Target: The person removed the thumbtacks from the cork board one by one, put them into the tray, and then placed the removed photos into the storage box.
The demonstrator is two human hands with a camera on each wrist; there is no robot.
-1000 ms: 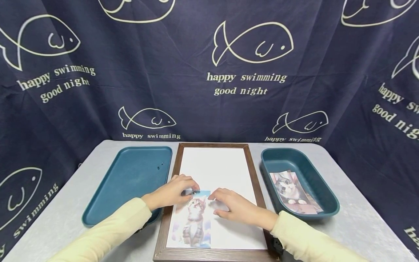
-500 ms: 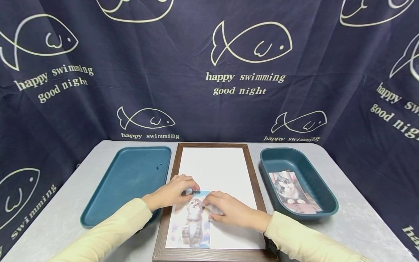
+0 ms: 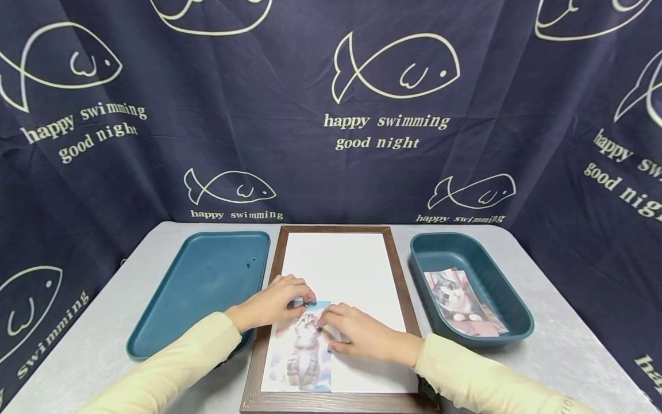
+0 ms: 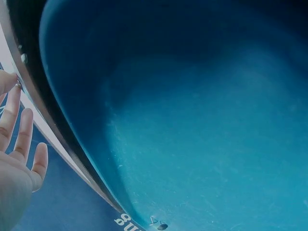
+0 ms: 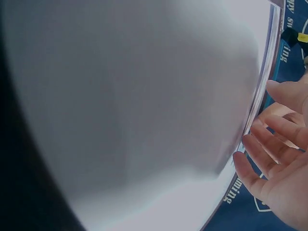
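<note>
A kitten picture [image 3: 304, 368] lies on the lower left of a white board [image 3: 338, 264] with a brown frame [image 3: 400, 282]. My left hand [image 3: 276, 300] is at the picture's upper edge. Its thumb and index finger pinch a small dark pin-like thing [image 3: 306, 305], too small to make out well; the left wrist view also shows thumb and index finger [image 4: 13, 98] together at the board's edge. My right hand [image 3: 364, 334] rests its fingertips on the picture's right side, near the kitten's head. Its fingers look loosely bent in the right wrist view, with nothing held.
On the left lies a flat teal tray [image 3: 201, 287] with a few small dark pieces [image 3: 250, 263] near its right side. To the right stands a deeper teal bin [image 3: 504, 299] with several cat pictures [image 3: 457, 299]. A dark fish-print cloth [image 3: 310, 115] hangs behind the table.
My right hand has moved left, from beside the kitten picture onto its right side. My left hand keeps its place at the upper edge.
</note>
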